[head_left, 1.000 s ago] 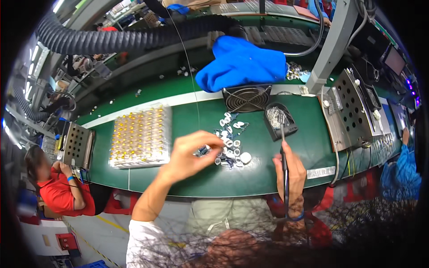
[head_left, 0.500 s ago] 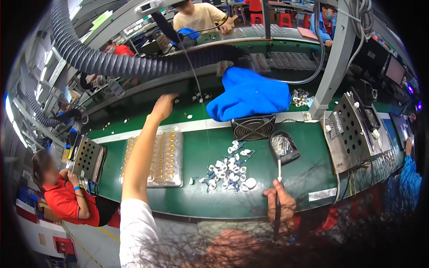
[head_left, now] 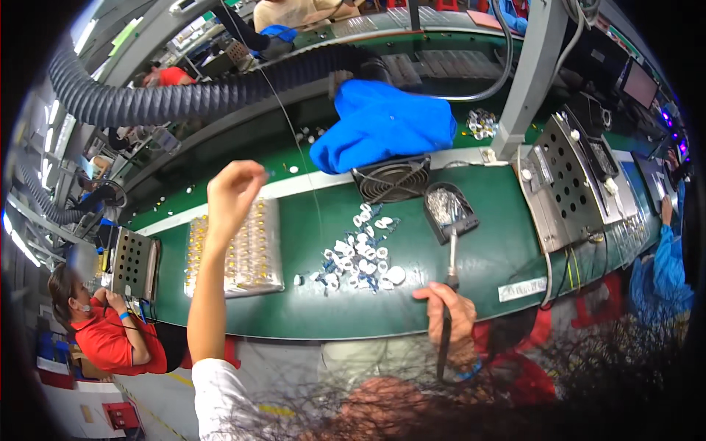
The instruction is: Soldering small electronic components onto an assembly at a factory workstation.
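Note:
My left hand [head_left: 234, 192] is raised over the far side of a clear plastic tray [head_left: 273, 264] with rows of yellow-topped parts. Its fingers are pinched; a small bluish bit shows at their tips, too blurred to name. On the right, my right hand [head_left: 454, 316] is closed around a soldering iron [head_left: 453, 261] with a metal shaft and black cord. The iron's tip reaches the near edge of a black holder [head_left: 465, 229] filled with silvery metal shavings. Left of it lies a loose pile of white ring-shaped parts [head_left: 362, 253] with dark blue wires.
A small fan [head_left: 393, 180] stands behind the pile under a blue cloth [head_left: 390, 125]. A ribbed black hose [head_left: 169, 103] hangs across the far left. On the right are a perforated metal box [head_left: 562, 184] and a post [head_left: 533, 81]. A person in red [head_left: 110, 338] is at the left.
My left hand has drawn back from the far strip toward the tray, its fingers now pinched. The right hand stays on the soldering iron. The whole view has shifted slightly.

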A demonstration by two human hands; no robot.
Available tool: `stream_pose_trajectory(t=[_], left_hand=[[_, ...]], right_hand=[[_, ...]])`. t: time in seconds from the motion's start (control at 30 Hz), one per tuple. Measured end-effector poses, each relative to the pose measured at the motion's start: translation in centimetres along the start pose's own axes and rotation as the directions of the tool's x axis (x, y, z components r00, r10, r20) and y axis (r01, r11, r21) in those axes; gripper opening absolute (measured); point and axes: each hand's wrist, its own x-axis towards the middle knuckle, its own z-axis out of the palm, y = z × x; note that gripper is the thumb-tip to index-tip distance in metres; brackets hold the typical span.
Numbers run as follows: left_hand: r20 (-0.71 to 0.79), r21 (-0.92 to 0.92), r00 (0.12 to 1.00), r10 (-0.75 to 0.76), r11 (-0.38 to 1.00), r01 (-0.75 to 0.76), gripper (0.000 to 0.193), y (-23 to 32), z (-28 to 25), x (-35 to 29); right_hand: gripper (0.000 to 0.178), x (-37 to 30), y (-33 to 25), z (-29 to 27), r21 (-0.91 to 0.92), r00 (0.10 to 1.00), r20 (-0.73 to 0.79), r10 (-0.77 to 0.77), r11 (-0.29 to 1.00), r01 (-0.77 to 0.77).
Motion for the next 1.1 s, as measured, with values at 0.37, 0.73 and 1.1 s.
stream_pose_trajectory(t=[0.37,0.73,1.1], left_hand=[[0.202,-0.162,0.916,0.348,0.934,-0.319,0.024,9.5,11.3,-11.7],[0.265,-0.176,0.869,0.419,0.907,-0.383,0.027,8.1,12.2,-13.0],[0.078,0.445,0.995,0.069,0.890,-0.097,0.023,4.7,-4.0,-13.5]], right_hand=[[0.039,1.5,-0.9,2.6,-0.025,0.996,0.012,-0.092,0.995,0.093],[0.038,1.7,-1.8,2.7,-0.178,0.964,0.235,-0.125,0.969,0.169],[0.039,1.0,-1.6,2.3,-0.176,0.979,0.200,-0.035,0.982,0.071]])
